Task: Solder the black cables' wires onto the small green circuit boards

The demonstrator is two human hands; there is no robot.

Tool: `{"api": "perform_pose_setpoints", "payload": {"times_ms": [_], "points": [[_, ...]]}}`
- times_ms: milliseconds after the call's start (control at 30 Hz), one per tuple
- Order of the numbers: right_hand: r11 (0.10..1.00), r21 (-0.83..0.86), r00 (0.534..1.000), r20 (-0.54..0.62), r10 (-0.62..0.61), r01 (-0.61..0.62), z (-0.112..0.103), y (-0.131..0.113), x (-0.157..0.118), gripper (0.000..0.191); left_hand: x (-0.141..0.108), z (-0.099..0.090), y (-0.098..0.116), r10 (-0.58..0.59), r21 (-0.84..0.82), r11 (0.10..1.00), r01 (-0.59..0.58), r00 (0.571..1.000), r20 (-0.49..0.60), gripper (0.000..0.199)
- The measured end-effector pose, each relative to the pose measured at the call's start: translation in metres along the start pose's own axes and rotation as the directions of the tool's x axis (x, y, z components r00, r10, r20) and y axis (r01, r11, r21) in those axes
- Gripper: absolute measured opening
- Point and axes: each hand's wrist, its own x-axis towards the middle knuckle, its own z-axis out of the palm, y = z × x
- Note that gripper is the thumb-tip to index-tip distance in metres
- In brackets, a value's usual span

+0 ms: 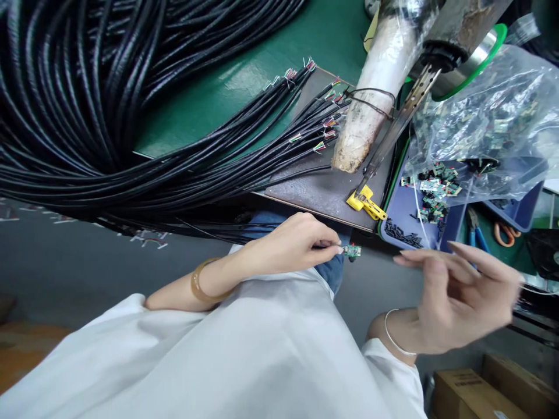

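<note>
My left hand (301, 241) is closed in a pinch, with a small green circuit board (352, 251) sticking out past the thumb and fingertips. Whether a wire is joined to the board is hidden by the fingers. My right hand (467, 297) is to the right of the board and apart from it, slightly blurred, with its fingers apart and nothing visible in them. Above the board, a yellow clip (367, 202) sits at the plate's edge, under the tip of a soldering iron (406, 107).
Black cables (196, 160) with stripped coloured ends lie across the bench plate (297, 189). A white wrapped tube (371, 105) hangs over it. At right are a blue tray (393, 201) with circuit boards and black parts, a plastic bag (493, 110), pliers (476, 230) and cardboard boxes (463, 393).
</note>
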Motion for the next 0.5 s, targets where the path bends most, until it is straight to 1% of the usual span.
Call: {"api": "perform_pose_setpoints", "payload": {"times_ms": [33,67,100,133,167,200,233,267,300,367,433,500], "points": [[1.0,-0.01,1.0,-0.01,0.01,-0.01,0.002,0.004,0.002,0.016,-0.002,-0.001,-0.002,0.015,0.017,1.0,-0.013,0.998,-0.066,0.014],[0.999,-0.037,0.999,-0.003,0.032,-0.033,0.004,0.01,0.006,0.016,-0.003,-0.002,-0.005,0.033,0.04,0.999,-0.026,0.982,-0.185,0.013],[0.996,-0.082,0.999,-0.003,0.048,-0.048,0.004,0.017,0.01,0.019,-0.003,-0.004,-0.008,0.057,0.081,0.996,-0.032,0.942,-0.33,0.013],[0.988,-0.147,0.999,-0.021,0.045,-0.048,0.003,0.026,0.016,0.021,-0.002,-0.007,-0.012,0.098,0.149,0.988,-0.031,0.878,-0.469,0.013],[0.973,-0.228,0.999,-0.044,0.026,-0.035,0.001,0.036,0.022,0.022,0.001,-0.011,-0.016,0.147,0.24,0.971,-0.004,0.801,-0.58,0.014],[0.938,-0.346,0.998,-0.059,-0.018,-0.004,-0.001,0.047,0.029,0.021,0.004,-0.015,-0.021,0.198,0.338,0.94,0.041,0.742,-0.641,0.015],[0.893,-0.449,0.998,-0.049,-0.046,0.019,-0.003,0.058,0.037,0.02,0.009,-0.019,-0.025,0.239,0.419,0.904,0.088,0.708,-0.664,0.017],[0.858,-0.513,0.999,-0.022,-0.05,0.032,-0.005,0.068,0.044,0.018,0.013,-0.023,-0.03,0.245,0.47,0.872,0.133,0.713,-0.657,0.019],[0.841,-0.539,0.999,0.024,-0.036,0.043,-0.006,0.077,0.052,0.017,0.017,-0.026,-0.034,0.248,0.509,0.848,0.148,0.738,-0.627,0.022],[0.839,-0.532,0.983,0.18,-0.021,0.115,-0.007,0.091,0.066,0.012,0.023,-0.028,-0.037,0.25,0.551,0.825,0.124,0.794,-0.553,0.024],[0.836,-0.516,0.954,0.297,-0.031,0.188,-0.008,0.098,0.077,0.011,0.021,-0.028,-0.035,0.253,0.536,0.843,0.041,0.849,-0.463,0.024],[0.823,-0.514,0.929,0.368,-0.044,0.242,-0.011,0.101,0.086,0.013,0.013,-0.026,-0.028,0.248,0.453,0.888,-0.077,0.91,-0.332,0.023]]}}
